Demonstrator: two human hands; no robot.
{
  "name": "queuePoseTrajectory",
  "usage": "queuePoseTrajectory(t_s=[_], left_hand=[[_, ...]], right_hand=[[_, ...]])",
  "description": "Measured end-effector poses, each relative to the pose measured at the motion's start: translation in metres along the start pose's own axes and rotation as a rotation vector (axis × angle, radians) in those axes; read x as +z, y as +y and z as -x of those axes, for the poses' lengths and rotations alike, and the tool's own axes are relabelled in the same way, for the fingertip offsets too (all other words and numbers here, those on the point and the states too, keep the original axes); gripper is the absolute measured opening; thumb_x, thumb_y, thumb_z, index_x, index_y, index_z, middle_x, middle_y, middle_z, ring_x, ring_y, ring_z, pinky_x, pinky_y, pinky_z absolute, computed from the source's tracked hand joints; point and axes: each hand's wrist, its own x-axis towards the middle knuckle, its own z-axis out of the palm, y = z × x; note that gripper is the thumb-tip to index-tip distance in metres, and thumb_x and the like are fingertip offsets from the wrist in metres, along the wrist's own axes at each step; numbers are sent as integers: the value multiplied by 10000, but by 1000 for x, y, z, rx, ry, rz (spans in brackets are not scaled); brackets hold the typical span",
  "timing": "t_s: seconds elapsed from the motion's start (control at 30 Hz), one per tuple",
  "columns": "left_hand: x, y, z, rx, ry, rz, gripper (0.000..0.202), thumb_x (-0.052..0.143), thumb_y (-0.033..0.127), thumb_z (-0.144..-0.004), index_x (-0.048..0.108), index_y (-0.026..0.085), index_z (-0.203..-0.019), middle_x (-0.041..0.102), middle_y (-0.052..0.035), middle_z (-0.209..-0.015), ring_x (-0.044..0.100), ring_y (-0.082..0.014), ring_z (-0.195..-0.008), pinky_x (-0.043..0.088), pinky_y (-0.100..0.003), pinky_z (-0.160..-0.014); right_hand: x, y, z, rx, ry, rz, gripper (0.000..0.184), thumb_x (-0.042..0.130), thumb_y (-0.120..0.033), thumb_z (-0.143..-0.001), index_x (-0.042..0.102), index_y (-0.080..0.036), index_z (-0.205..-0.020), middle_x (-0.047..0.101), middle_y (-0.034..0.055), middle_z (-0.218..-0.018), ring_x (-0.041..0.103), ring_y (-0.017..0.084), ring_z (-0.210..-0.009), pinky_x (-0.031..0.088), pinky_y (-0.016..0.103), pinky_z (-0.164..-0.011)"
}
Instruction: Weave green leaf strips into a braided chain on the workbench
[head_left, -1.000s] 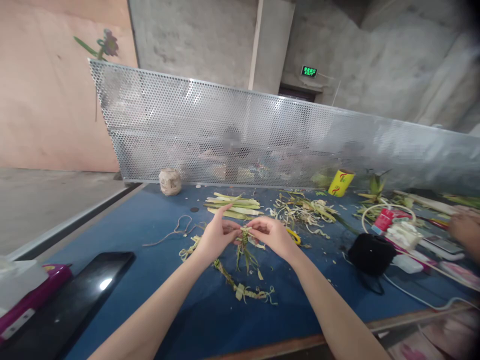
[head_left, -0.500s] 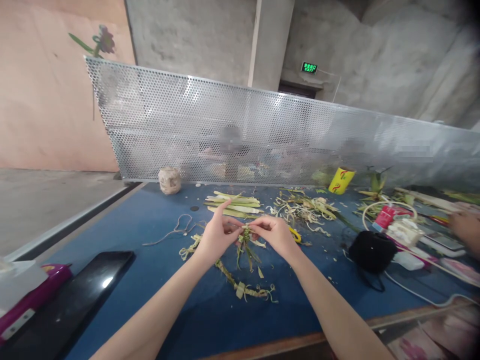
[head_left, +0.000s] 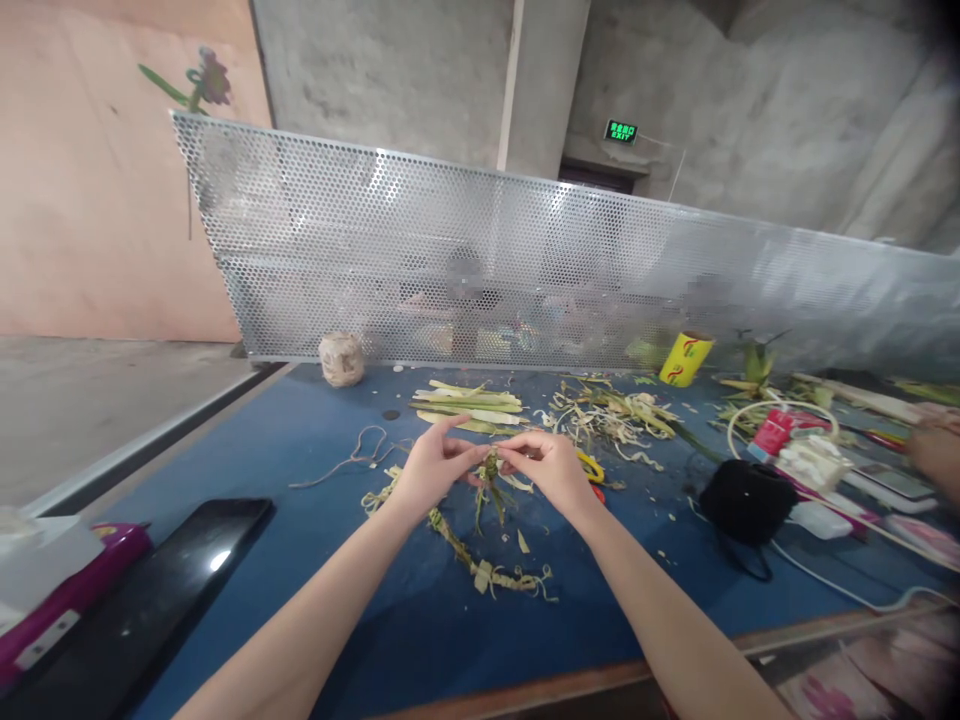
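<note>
Taking the woven piece (head_left: pixel 490 482) as our mark, we go big first: beyond it stretches the perforated metal screen (head_left: pixel 405 260), and all around it spreads the blue table (head_left: pixel 525 640). Left of the woven piece and closer to us, there's the glossy black device (head_left: pixel 150 590), lying flat. Beyond our mark and off to its right sprawls the heap of plant shreds (head_left: pixel 607 412); straight beyond, we've got the pale strips (head_left: pixel 469 404), side by side. On our side of it curves the braided length (head_left: pixel 480 572).

And look at our hands! Left hand (head_left: pixel 431 470) and right hand (head_left: pixel 551 472) are both pinching the top of the woven piece, fingertips nearly meeting, neither one nearer. It sits squarely between them, long axis pointing back at us, loose ends fanning out; whether those touch down, we can't tell.

Containers, then: well right of the woven piece lies the red box (head_left: pixel 768 434), contents hidden. Beyond and right leans the yellow cylinder (head_left: pixel 684 362), its dark end tipped upward; what's inside, we can't see.
</note>
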Motion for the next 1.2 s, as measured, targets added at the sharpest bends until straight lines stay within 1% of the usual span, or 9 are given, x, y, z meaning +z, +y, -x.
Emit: queuePoseTrajectory(t_s=[0.13, 0.27, 0.37, 0.43, 0.5, 0.6, 0.8, 1.0, 1.2], left_hand=[[-1, -2, -1, 19, 9, 26, 621, 752, 196, -576, 435, 133, -1106, 643, 28, -614, 601, -111, -506, 522, -256, -536], [-1, -3, -4, 55, 100, 60, 541, 714, 219, -630, 419, 136, -1075, 613, 50, -620, 602, -86, -531, 515, -230, -584], [-2, -5, -6, 74, 140, 63, 569, 723, 201, -616, 417, 133, -1091, 597, 50, -636, 602, -89, -563, 517, -248, -620], [-1, -6, -6, 75, 139, 47, 649, 758, 165, -558, 426, 130, -1114, 603, 36, -669, 596, -96, -567, 512, -253, -597], [0, -6, -5, 72, 134, 30, 722, 774, 135, -518, 423, 121, -1147, 609, 25, -685, 581, -95, -553, 497, -241, -557], [2, -4, -3, 64, 139, 18, 786, 761, 137, -541, 368, 98, -1220, 599, 39, -641, 534, -74, -490, 455, -211, -494], [3, -4, -1, 40, 163, 38, 825, 775, 170, -539, 356, 98, -1247, 532, 95, -508, 474, -54, -409, 374, -173, -424], [3, -11, -5, -41, 200, 144, 615, 708, 194, -655, 399, 70, -1173, 583, 23, -616, 534, -58, -473, 445, -195, -510], [-4, -9, -9, 10, 239, 73, 823, 758, 202, -592, 321, 107, -1283, 626, -6, -702, 543, -67, -540, 405, -167, -474]], right_hand=[[0, 2, 0, -14, -15, 14, 195, 613, -338, -714, 645, -174, -816, 689, 54, -754, 659, 200, -670, 540, 337, -662], [3, 9, 0, -57, -128, 136, 385, 639, -329, -703, 555, -171, -1045, 679, 64, -896, 648, 192, -795, 523, 304, -696], [5, 10, 2, -150, -204, 342, 184, 557, -297, -785, 592, -176, -919, 685, 38, -796, 648, 170, -736, 507, 271, -667], [5, 9, 2, -197, -209, 404, 136, 492, -260, -828, 600, -180, -806, 676, 24, -724, 640, 164, -701, 491, 264, -659], [5, 8, 3, -230, -194, 454, 154, 467, -225, -837, 594, -182, -762, 662, 23, -689, 627, 168, -685, 472, 272, -660], [4, 9, 2, -288, -165, 560, 150, 485, -187, -815, 596, -180, -714, 648, 39, -685, 607, 187, -689, 446, 294, -669], [7, 14, 2, -399, -100, 707, 122, 512, -179, -814, 633, -183, -797, 670, 50, -738, 605, 197, -717, 424, 309, -703], [10, 18, 2, -484, 4, 760, 150, 492, -202, -844, 642, -194, -849, 693, 38, -770, 631, 171, -698, 446, 263, -669], [10, 22, 2, -578, 77, 864, 178, 483, -215, -855, 653, -167, -874, 696, 62, -769, 627, 187, -685, 426, 306, -710]])
